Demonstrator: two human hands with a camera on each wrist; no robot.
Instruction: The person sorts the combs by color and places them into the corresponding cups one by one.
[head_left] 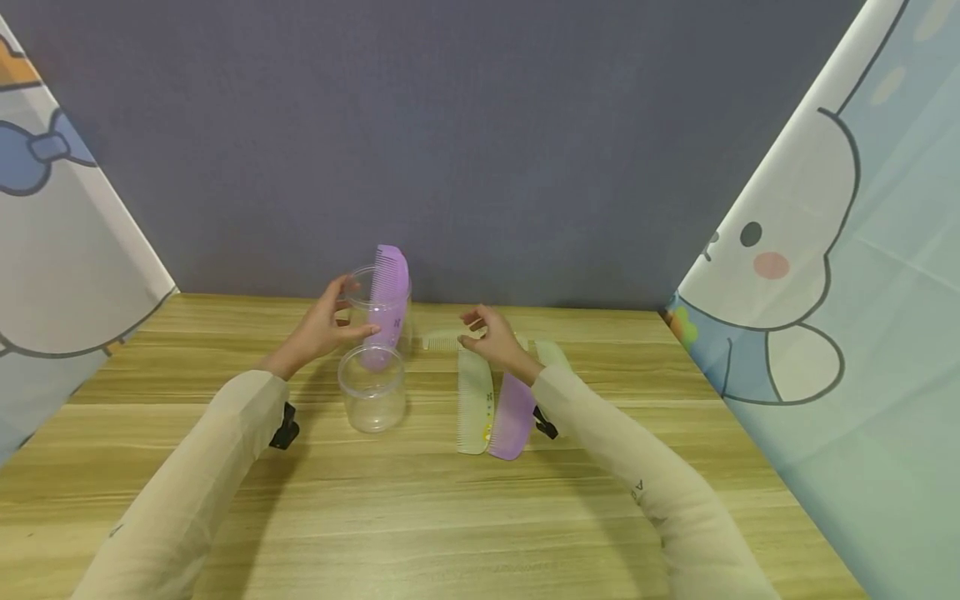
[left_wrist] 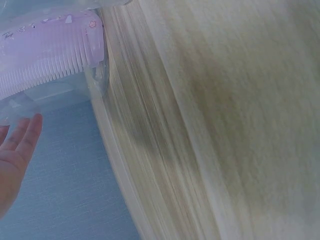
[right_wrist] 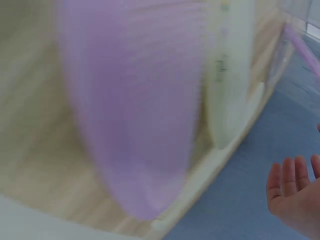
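My left hand (head_left: 326,321) is at the left side of a tall clear plastic container (head_left: 406,329), thumb in front and fingers extended; whether it touches the wall is unclear. Inside the container a purple comb (head_left: 390,279) stands tilted, its top above the rim. My right hand (head_left: 495,337) hovers over several combs with its fingers loosely bent and nothing in them. Beneath it lie a pale green comb (head_left: 474,408) and a purple comb (head_left: 513,417). Another pale comb (head_left: 441,341) lies crosswise behind, partly hidden by the hand.
A shorter clear container (head_left: 375,408) stands in front of the tall one. One more pale green comb (head_left: 553,356) lies partly under the right sleeve. A dark grey panel (head_left: 420,150) rises behind the wooden table (head_left: 420,533), with printed cloth (head_left: 885,275) on both sides.
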